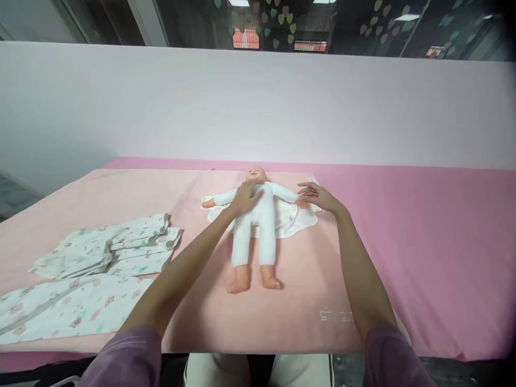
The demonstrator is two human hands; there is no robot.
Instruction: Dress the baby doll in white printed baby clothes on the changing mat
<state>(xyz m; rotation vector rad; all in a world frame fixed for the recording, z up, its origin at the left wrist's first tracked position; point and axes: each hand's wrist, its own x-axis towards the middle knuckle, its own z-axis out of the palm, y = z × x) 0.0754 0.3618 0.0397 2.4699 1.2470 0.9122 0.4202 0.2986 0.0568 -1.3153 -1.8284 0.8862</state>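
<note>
On the middle part of a pink-covered bench (pixel 447 252), a baby doll (pixel 266 212) in white lies on its back, its head toward the wall and its feet toward the person. Below its back, a white garment (pixel 297 223) is spread flat; its sides reach out under the doll's arms, perhaps so that arms and sleeves lie in line. The left hand (pixel 245 198) rests on the doll's chest with the fingers loose and extended, grasping nothing; it seems to be there to keep the body steady. The right hand (pixel 320 196) is at the doll's small hand (pixel 303 203), its fingers a little bent; I cannot tell if they pinch it or only touch it.

Under all this is a peach cloth (pixel 306 312), which probably gives a soft base. To the left lie folded patterned clothes (pixel 139 247) and, nearer to the person, a printed cloth (pixel 76 309), apart from the doll, maybe to leave working space. Behind the bench stands a plain white wall (pixel 258 107), and above it dark glass (pixel 346 27) carries heart-shaped stickers (pixel 281 19).
</note>
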